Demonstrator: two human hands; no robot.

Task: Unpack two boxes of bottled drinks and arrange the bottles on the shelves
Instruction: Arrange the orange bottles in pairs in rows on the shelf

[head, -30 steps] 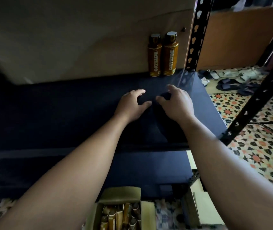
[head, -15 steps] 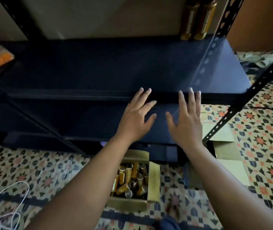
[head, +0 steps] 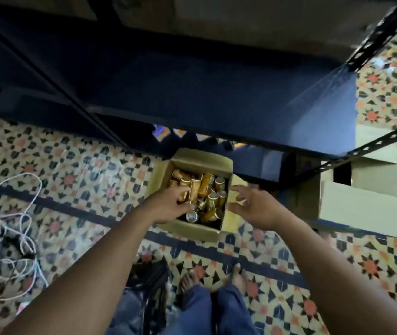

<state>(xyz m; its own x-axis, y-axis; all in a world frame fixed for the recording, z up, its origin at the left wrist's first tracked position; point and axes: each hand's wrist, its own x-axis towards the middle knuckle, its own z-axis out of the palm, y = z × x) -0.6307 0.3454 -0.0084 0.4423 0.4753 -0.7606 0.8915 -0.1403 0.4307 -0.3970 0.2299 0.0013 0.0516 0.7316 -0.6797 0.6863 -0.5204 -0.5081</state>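
Note:
An open cardboard box (head: 166, 170) stands on the tiled floor in front of the shelf unit, holding several amber bottles (head: 207, 187) with gold caps, jumbled and mostly lying down. My left hand (head: 168, 203) reaches into the box's left side, fingers and thumb curled round one bottle (head: 186, 195). My right hand (head: 253, 206) hovers over the box's right flap, fingers spread and loosely bent, holding nothing. The dark blue shelf (head: 216, 93) above the box shows no bottles in this view.
A second cardboard box (head: 359, 206) sits to the right, behind a black perforated shelf post (head: 366, 148). A white cord (head: 11, 213) lies coiled on the floor at left. My feet (head: 238, 279) stand just behind the box, beside a dark bag (head: 149, 279).
The view has tilted down from the shelf to the floor. Both hands have dropped from the shelf edge to the box, and the left has reached in among the bottles.

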